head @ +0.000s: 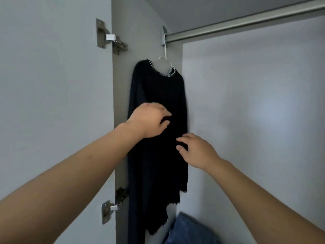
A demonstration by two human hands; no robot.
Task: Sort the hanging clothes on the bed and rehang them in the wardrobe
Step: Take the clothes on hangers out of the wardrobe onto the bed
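- left hand (148, 120) raised against the black garment (158, 138), fingers curled into the fabric about mid-chest, thumb and fingertips bunching a fold
- right hand (195, 150) lower and to the right, fingers bent, tips touching the garment's right edge; can't tell if it actually pinches the cloth
- black garment hangs on a white hanger (165, 57), white stitching round neckline and hem, long sleeves hanging down
- hanger hook sits on the metal rail (246, 23) at its far left end, right by the rail bracket
- garment close to the wardrobe's left side wall (123, 85), next to the open door (52, 85)
- two metal hinges: upper hinge (109, 36), lower hinge (112, 206)
- blue fabric (190, 229) lying at the wardrobe bottom, below the hem
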